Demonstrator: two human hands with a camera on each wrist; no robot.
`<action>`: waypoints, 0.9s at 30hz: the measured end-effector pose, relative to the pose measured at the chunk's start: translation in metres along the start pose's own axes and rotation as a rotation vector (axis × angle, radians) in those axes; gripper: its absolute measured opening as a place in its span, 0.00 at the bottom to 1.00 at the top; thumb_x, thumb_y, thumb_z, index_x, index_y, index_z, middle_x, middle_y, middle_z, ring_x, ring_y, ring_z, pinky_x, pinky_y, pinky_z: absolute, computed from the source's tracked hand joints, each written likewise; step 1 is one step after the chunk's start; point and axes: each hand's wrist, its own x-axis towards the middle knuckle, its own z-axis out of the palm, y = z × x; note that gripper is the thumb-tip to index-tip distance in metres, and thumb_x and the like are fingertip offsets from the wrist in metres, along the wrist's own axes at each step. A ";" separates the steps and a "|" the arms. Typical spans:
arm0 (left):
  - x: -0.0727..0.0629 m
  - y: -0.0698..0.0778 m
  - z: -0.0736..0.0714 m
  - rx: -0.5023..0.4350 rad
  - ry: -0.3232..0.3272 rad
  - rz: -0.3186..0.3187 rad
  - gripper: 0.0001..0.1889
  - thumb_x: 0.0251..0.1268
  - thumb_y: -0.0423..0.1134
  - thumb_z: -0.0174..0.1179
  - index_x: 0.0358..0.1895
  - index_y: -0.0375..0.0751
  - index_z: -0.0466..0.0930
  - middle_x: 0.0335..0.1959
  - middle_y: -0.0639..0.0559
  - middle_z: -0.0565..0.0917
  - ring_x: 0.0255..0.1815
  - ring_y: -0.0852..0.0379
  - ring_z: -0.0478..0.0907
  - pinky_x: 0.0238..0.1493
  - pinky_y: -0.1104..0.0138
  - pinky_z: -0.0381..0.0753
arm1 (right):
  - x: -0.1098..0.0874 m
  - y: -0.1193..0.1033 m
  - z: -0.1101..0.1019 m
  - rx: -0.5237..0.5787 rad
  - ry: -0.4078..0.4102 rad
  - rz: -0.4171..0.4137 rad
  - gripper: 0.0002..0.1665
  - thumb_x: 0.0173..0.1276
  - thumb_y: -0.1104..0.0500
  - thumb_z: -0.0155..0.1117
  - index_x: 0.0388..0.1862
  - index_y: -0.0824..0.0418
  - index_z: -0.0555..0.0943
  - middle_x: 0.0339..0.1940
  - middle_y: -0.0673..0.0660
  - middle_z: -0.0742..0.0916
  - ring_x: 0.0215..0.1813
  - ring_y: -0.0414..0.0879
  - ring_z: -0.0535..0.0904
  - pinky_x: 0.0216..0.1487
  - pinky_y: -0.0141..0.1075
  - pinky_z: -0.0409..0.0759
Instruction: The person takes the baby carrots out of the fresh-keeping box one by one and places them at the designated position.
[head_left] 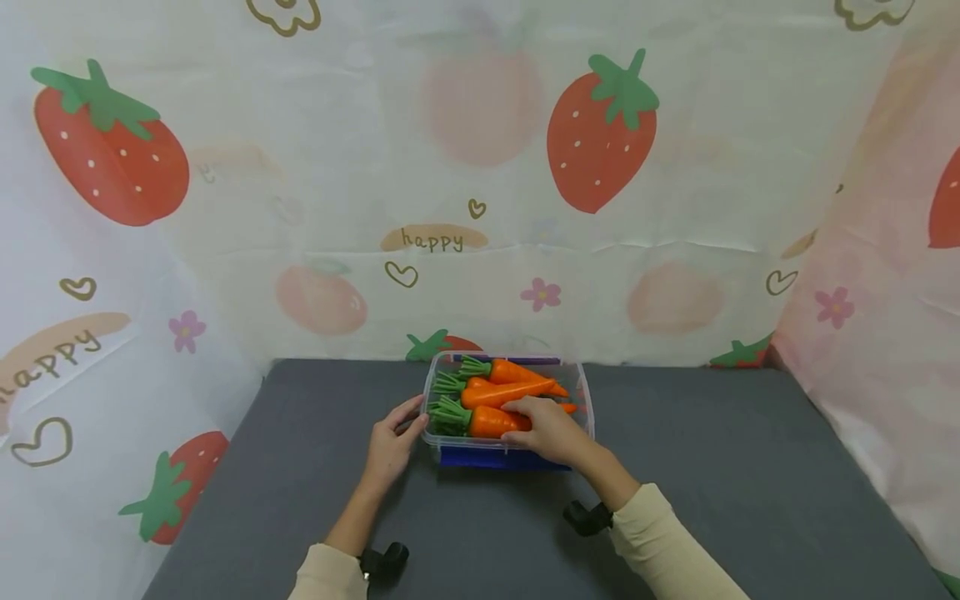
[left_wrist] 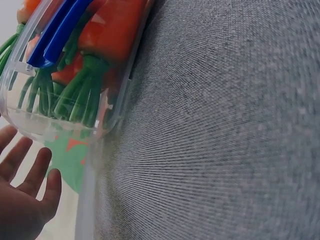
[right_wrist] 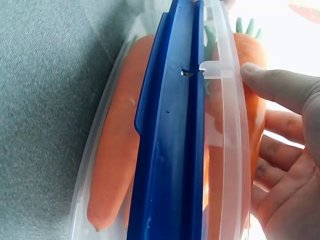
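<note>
Carrots (head_left: 510, 392) already lie heaped in the clear box (head_left: 480, 457) on the desk (head_left: 697, 467), left hand (head_left: 390, 450) loosely spread at the box's end, right hand (head_left: 557, 429) gripping the nearest carrot (head_left: 487, 422), so filling looks nearly done, with perhaps just that hold to release.

Creased pale hangings (head_left: 360, 183) printed with red strawberries (head_left: 603, 142), pink flowers (head_left: 541, 294) and "happy" lettering (head_left: 433, 241) fill the upper frame and both sides, surrounding a gray desk (head_left: 705, 450) at lower center.
</note>
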 end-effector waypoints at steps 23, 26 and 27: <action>0.000 0.000 0.001 -0.038 -0.005 -0.045 0.19 0.67 0.33 0.60 0.61 0.35 0.78 0.61 0.38 0.79 0.58 0.42 0.78 0.50 0.80 0.74 | -0.005 -0.004 -0.008 -0.050 0.115 -0.043 0.26 0.66 0.57 0.67 0.60 0.65 0.78 0.57 0.63 0.83 0.58 0.57 0.79 0.57 0.50 0.78; -0.001 0.004 0.001 -0.016 -0.006 -0.047 0.19 0.67 0.33 0.60 0.60 0.33 0.78 0.61 0.37 0.79 0.55 0.48 0.80 0.49 0.81 0.74 | -0.005 -0.003 -0.012 -0.062 0.162 -0.067 0.25 0.64 0.58 0.68 0.59 0.65 0.79 0.56 0.63 0.84 0.55 0.57 0.80 0.55 0.50 0.78; -0.001 0.009 0.001 -0.014 -0.008 -0.051 0.19 0.67 0.32 0.60 0.60 0.32 0.78 0.61 0.36 0.79 0.54 0.51 0.81 0.48 0.81 0.74 | -0.005 -0.002 -0.014 -0.059 0.176 -0.069 0.24 0.64 0.58 0.69 0.58 0.65 0.80 0.54 0.63 0.84 0.53 0.57 0.80 0.54 0.49 0.79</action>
